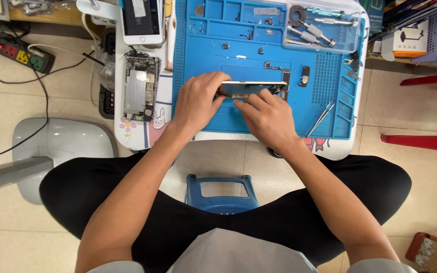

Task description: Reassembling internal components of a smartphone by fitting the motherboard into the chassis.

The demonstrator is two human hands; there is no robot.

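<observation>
Both arms reach forward from the bottom of the frame to the middle. The left hand lies palm down, and its grip is closed around the left end of an opened phone frame. The right hand is also palm down, with its fingers curled and pressed on the near edge of the frame, so its grip is closed on it too. The phone frame is tipped up on its edge on the blue work mat, in the upper middle of the frame.

One more opened phone body lies to the left on the small white counter. One white phone lies above it. One pair of tweezers rests on the mat at the right. One clear tray at the upper right holds about four screwdrivers.
</observation>
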